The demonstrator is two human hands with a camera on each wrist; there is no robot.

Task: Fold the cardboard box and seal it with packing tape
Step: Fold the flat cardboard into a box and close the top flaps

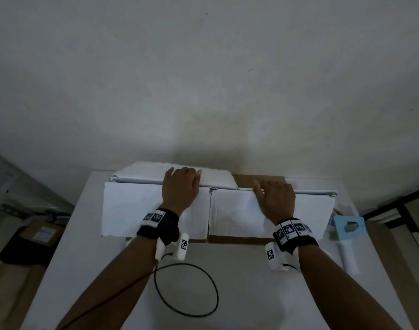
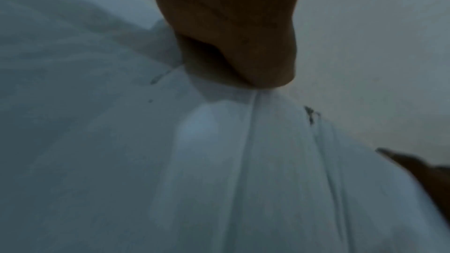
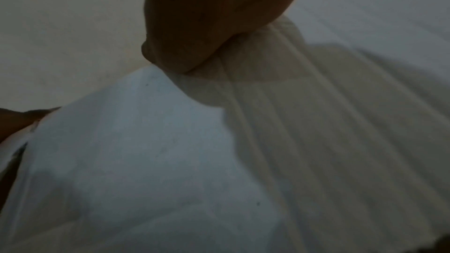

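The cardboard box (image 1: 137, 210), white outside and brown inside, lies partly folded at the far end of the white table (image 1: 239, 294), with a raised fold ridge running left to right. My left hand (image 1: 180, 184) rests on the ridge's left half, its fingers bent over onto the far white flap. My right hand (image 1: 276, 198) holds the ridge's right half, fingers curled over it toward a brown flap. In the left wrist view my palm (image 2: 231, 26) presses the white panel (image 2: 219, 161). The right wrist view shows the same with my palm (image 3: 214, 16) on the panel (image 3: 146, 161). The fingertips are hidden.
A light blue tape dispenser (image 1: 349, 228) with a white handle lies on the table just right of the box. A black cable (image 1: 187, 291) loops on the near tabletop. A wall stands right behind the box. A brown carton (image 1: 40, 232) sits on the floor to the left.
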